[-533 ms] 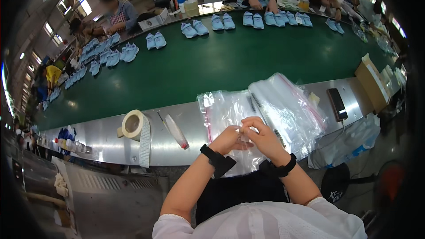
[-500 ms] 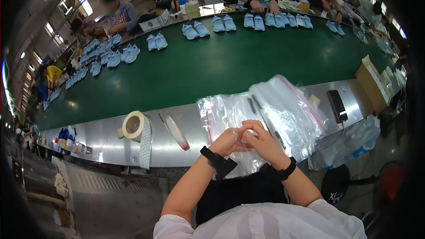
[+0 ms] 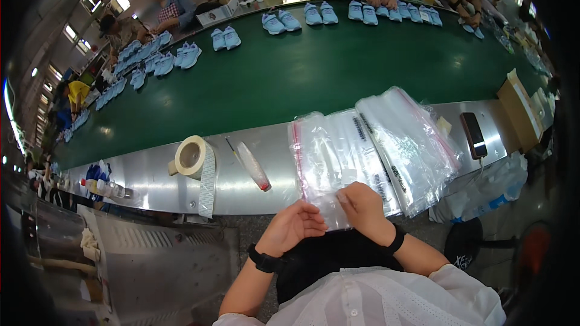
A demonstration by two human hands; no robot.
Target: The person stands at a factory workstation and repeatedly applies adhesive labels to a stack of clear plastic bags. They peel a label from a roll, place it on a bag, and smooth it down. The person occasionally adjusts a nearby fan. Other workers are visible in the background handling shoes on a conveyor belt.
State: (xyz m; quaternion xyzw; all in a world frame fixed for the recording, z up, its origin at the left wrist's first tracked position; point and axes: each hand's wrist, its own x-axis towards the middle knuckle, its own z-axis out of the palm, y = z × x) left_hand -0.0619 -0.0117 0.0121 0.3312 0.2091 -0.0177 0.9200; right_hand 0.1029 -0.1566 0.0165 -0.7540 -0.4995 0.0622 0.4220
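A stack of clear plastic bags (image 3: 323,151) with pink zip strips lies on the steel ledge (image 3: 163,202). At the near edge of the stack, my right hand (image 3: 367,210) has its thumb and fingers closed on a clear plastic bag (image 3: 331,204); what exactly lies between the fingertips is partly hidden. My left hand (image 3: 293,227) is beside the same edge, palm turned inward, its fingers loosely bent with nothing visible in them. Another pile of clear bags (image 3: 405,145) overlaps the first on the right.
Left of the bags lie a tape roll (image 3: 192,157) and a white, red-ended tool (image 3: 254,168). A phone (image 3: 473,134) and a cardboard box (image 3: 521,115) sit to the right. Light blue shoes (image 3: 226,38) line the far side of the green belt (image 3: 260,78), where several people work.
My hands, together over the bags before, have drawn apart. The left moved down and its fingers loosened. The whole view has shifted, with the ledge's items now further right.
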